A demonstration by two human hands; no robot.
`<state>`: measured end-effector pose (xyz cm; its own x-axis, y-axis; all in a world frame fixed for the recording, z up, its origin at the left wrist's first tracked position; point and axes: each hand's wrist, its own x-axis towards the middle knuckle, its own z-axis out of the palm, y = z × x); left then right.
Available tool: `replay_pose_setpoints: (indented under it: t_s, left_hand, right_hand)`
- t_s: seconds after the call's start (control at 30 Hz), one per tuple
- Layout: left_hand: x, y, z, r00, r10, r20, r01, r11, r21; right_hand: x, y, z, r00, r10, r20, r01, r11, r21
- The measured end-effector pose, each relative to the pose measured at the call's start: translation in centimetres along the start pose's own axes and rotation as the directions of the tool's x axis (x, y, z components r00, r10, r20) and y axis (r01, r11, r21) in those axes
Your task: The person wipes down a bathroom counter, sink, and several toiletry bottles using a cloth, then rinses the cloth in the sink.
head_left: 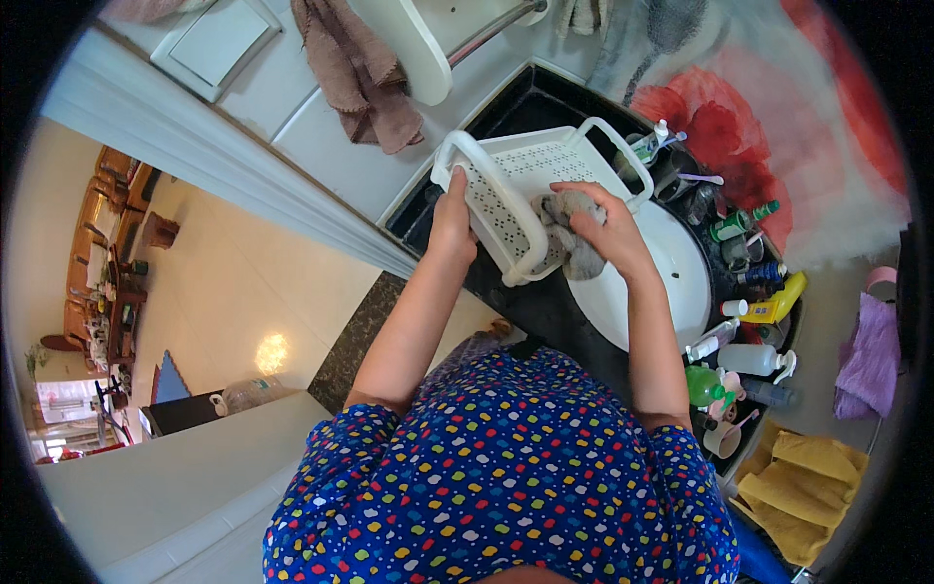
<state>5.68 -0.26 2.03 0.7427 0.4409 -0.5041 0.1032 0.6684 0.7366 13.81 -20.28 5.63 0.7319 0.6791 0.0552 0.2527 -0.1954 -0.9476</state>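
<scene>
Currently left fingers (459, 180) grasp white basket (535, 165), extending rightward from them; right fingers (584, 188), nearer its interior, clutch grey cloth (583, 259).

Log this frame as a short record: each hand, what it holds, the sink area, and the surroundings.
left hand: grips the left end of a white perforated plastic basket
right hand: holds a bunched grey cloth at the basket
sink area: white washbasin in a black countertop
basin's right side: yellow bottle, white pump bottle, green bottle
hanging: brown towel upper left, purple towel right
</scene>
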Motion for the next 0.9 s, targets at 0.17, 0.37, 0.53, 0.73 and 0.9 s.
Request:
replay_pose_setpoints:
  t_s: [0.17, 0.37, 0.53, 0.73, 0.9]
  left_hand:
    - [-1.3, 1.3, 2.0, 0.996, -0.053, 0.074, 0.052, 0.999, 0.018]
    - [-1.0, 0.9, 2.7, 0.987, 0.068, 0.147, -0.069, 0.998, 0.003]
    - [-1.6, 1.6, 1.1, 0.955, 0.046, 0.294, -0.128, 0.955, 0.267]
    - [-5.1, 5.2, -0.7, 0.730, 0.606, 0.316, -0.636, 0.433, 0.638]
    - [-6.7, 8.5, 4.2, 0.029, 0.369, 0.929, -0.833, -0.505, 0.226]
  right_hand:
    - [-2.2, -2.4, 0.6, 0.998, -0.059, -0.031, 0.051, 0.976, -0.212]
    - [-3.3, -3.7, 1.4, 0.976, -0.091, -0.199, 0.017, 0.939, -0.345]
    - [-1.3, -1.5, -1.9, 0.996, 0.087, -0.024, -0.073, 0.933, 0.352]
    - [-0.2, -1.8, -6.5, 0.991, 0.077, 0.114, -0.125, 0.846, 0.518]
    - [1.3, -3.3, -7.4, 0.957, 0.016, 0.290, -0.156, 0.872, 0.464]
